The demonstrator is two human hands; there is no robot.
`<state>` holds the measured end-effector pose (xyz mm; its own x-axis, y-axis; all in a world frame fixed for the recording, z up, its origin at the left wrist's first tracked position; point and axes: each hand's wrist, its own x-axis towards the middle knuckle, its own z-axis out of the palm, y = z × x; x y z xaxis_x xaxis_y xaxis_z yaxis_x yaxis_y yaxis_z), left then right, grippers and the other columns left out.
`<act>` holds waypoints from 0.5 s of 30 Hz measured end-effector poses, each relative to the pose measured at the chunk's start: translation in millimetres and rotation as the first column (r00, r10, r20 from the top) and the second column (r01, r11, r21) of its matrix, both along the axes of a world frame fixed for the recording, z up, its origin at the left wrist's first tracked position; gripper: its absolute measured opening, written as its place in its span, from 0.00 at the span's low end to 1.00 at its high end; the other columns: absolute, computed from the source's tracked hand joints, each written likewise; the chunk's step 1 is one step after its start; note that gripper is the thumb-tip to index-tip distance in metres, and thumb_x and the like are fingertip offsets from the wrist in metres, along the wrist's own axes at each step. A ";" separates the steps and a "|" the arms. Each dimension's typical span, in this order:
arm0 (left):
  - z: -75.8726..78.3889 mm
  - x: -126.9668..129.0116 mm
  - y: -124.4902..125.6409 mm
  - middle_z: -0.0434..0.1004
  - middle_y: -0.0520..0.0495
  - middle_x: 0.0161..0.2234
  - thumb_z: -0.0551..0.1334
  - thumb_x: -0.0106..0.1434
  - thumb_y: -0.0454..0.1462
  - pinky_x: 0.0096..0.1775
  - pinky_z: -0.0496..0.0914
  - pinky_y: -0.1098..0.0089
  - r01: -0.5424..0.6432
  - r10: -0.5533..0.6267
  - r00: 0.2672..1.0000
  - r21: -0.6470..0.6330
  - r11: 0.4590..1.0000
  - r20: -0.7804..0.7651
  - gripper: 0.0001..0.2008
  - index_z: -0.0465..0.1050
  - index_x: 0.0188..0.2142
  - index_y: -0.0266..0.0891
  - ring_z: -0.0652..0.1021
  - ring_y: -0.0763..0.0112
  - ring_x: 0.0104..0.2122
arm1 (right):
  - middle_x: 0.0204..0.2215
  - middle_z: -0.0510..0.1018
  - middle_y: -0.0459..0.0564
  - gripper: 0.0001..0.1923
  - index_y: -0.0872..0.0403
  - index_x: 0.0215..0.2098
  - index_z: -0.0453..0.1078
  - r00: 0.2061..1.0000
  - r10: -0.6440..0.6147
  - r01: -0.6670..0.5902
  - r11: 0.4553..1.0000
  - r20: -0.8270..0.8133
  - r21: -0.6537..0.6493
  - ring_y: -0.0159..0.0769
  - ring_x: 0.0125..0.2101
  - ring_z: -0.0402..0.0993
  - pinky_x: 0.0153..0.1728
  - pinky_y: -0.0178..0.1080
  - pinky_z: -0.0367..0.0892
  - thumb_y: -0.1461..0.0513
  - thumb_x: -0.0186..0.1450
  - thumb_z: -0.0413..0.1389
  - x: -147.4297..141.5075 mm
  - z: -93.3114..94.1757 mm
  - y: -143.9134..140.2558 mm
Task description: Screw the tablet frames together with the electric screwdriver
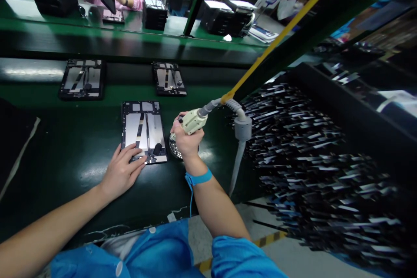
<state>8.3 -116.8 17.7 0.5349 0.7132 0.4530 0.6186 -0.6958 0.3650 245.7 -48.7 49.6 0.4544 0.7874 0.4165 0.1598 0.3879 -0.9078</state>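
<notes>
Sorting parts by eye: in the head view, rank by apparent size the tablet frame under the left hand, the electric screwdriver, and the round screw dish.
1. tablet frame, largest.
2. electric screwdriver, in the right hand.
3. round screw dish, mostly hidden by that hand, so its rank against the screwdriver is unsure.
The left hand rests on the frame.

Open tablet chassis (143,131) flat beside screwdriver (193,120)

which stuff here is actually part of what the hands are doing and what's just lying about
In use:
- open dark tablet chassis with silver plates, under the left hand
- cream electric screwdriver, gripped by the right hand
- round perforated metal dish

Lying about:
- two more open chassis on the belt
- black stacked trays
</notes>
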 end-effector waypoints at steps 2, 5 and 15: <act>0.9 0.2 0.2 0.80 0.40 0.52 0.61 0.73 0.35 0.60 0.67 0.38 0.001 -0.001 1.000 0.001 1.000 -0.002 0.11 0.80 0.51 0.44 0.75 0.50 0.60 | 0.30 0.79 0.45 0.14 0.52 0.44 0.72 1.000 0.001 -0.001 1.000 -0.002 0.001 0.34 0.27 0.78 0.32 0.40 0.77 0.57 0.61 0.65 -0.3 1.3 0.2; 1.4 2.1 1.9 0.80 0.41 0.52 0.61 0.73 0.36 0.60 0.68 0.39 -0.002 0.002 1.000 0.000 1.000 0.008 0.11 0.80 0.50 0.44 0.75 0.50 0.59 | 0.30 0.79 0.45 0.12 0.53 0.41 0.72 1.000 0.017 -0.017 1.000 -0.014 0.003 0.31 0.23 0.75 0.28 0.38 0.75 0.58 0.61 0.64 -0.7 9.4 -1.3; -4.1 9.2 8.6 0.80 0.41 0.52 0.61 0.73 0.37 0.61 0.67 0.40 -0.031 0.033 0.998 -0.028 0.999 0.057 0.11 0.81 0.50 0.45 0.75 0.51 0.59 | 0.37 0.78 0.43 0.12 0.48 0.46 0.70 0.972 0.209 -0.195 0.973 -0.113 0.121 0.26 0.19 0.74 0.21 0.34 0.71 0.62 0.65 0.62 -28.8 35.3 -35.3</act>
<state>17.4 -108.1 13.6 0.4855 0.7416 0.4629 0.6177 -0.6657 0.4187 216.9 -84.0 84.8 0.3442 0.8212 0.4552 -0.0427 0.4980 -0.8661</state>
